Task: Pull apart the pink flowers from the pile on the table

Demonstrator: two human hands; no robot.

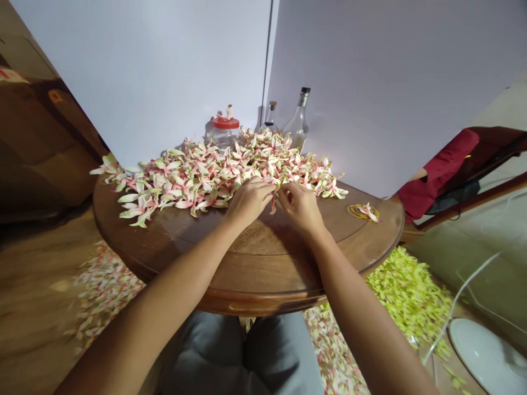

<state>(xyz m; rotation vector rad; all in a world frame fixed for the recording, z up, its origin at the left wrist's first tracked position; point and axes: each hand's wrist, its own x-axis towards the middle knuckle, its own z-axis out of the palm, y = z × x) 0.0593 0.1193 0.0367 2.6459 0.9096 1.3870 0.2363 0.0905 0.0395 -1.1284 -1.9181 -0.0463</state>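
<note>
Many pink and white flowers with greenish tips (193, 175) are heaped across the back of a round brown wooden table (263, 280). In front of the heap, my left hand (252, 198) and my right hand (297, 202) almost meet, fingers pinched together. A pink and pale green flower (273, 203) shows between them, its tip hanging down. Both sets of fingertips are at it, but the exact grip of each is too small to tell. Yellow rubber bands (357, 212) lie at the table's right, a single flower (369, 212) on them.
Behind the heap stand a red-lidded jar (225, 131) and two glass bottles (298, 123) (270, 118). Petals (109, 291) and yellow-green pieces (407, 296) cover the floor beside the table. A white round lid (486, 351) and a cable (461, 291) are at lower right.
</note>
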